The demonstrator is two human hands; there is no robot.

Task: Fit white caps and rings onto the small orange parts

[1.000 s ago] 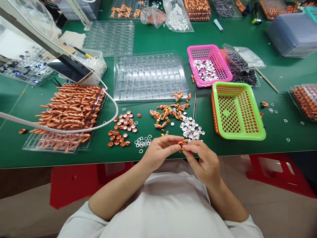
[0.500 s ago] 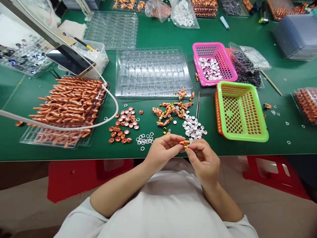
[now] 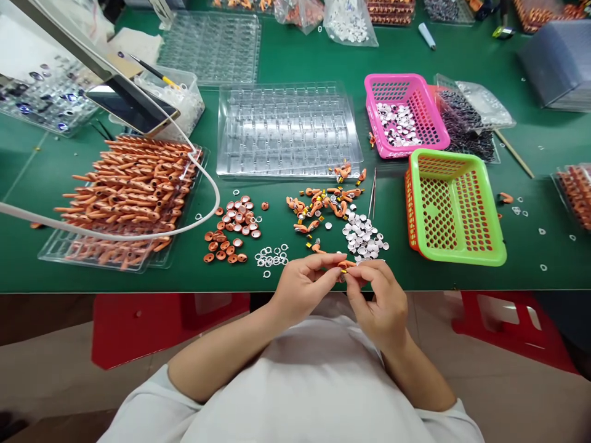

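Note:
Near the table's front edge, my left hand (image 3: 302, 283) pinches a small orange plastic part (image 3: 347, 264) between thumb and fingers. My right hand (image 3: 381, 301) meets it from the other side, its thumb and forefinger closed at a tiny yellow piece (image 3: 343, 271) against the orange part. Fingers hide much of both. Just beyond my hands lie orange parts with yellow pieces (image 3: 323, 203), a heap of white discs (image 3: 364, 237) and tweezers (image 3: 372, 194). Farther left are orange round caps (image 3: 237, 215) and clear rings (image 3: 271, 255).
A green basket (image 3: 496, 246) and a pink basket (image 3: 436, 135) with white discs stand at right. Clear trays (image 3: 289, 129) lie behind. At left, orange pieces (image 3: 133, 184) are piled on trays, under a white cable (image 3: 207, 227) and a phone (image 3: 133, 104).
The yellow piece now sits closer against the orange part, with my right fingertips drawn in nearer to my left. The whole view has shifted slightly.

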